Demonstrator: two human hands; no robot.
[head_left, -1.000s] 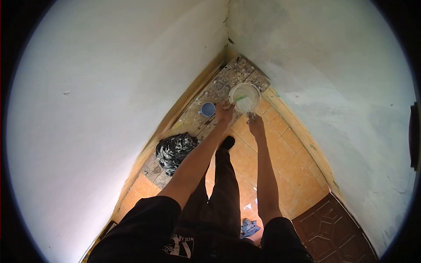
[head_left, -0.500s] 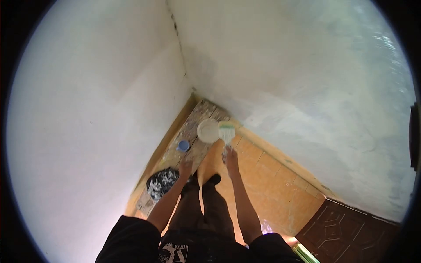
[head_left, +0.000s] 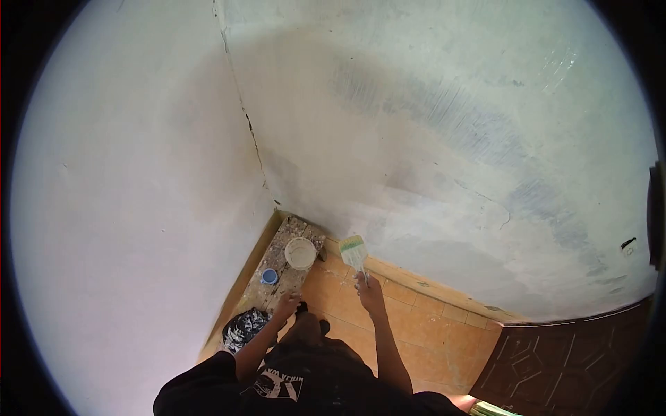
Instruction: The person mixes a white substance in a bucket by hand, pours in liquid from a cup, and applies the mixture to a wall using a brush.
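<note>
My right hand (head_left: 370, 292) is closed round the handle of a wide paintbrush (head_left: 353, 248), held with its bristles up. The brush is whitish, with a green band near the pale bristle tips. My left hand (head_left: 287, 304) hangs above the bench edge, with fingers loosely apart and nothing visible in them. Ahead of it a round whitish bucket (head_left: 300, 254) stands on the paint-spotted wooden bench (head_left: 295, 226). A small blue cup (head_left: 269, 276) sits on the planks nearer to my left hand. The bucket's contents are not distinct.
Two pale walls (head_left: 430, 187) meet at a cracked corner beyond the bench. A black-and-white bundle (head_left: 244, 328) lies at the bench's near end. Orange floor tiles (head_left: 409, 326) extend right to a dark brown carved door (head_left: 555, 360). Dark patches mark the right wall.
My view has tilted up, showing more wall. The paintbrush has moved away from beside the bucket and now stands apart, to its right. My right hand still grips it.
</note>
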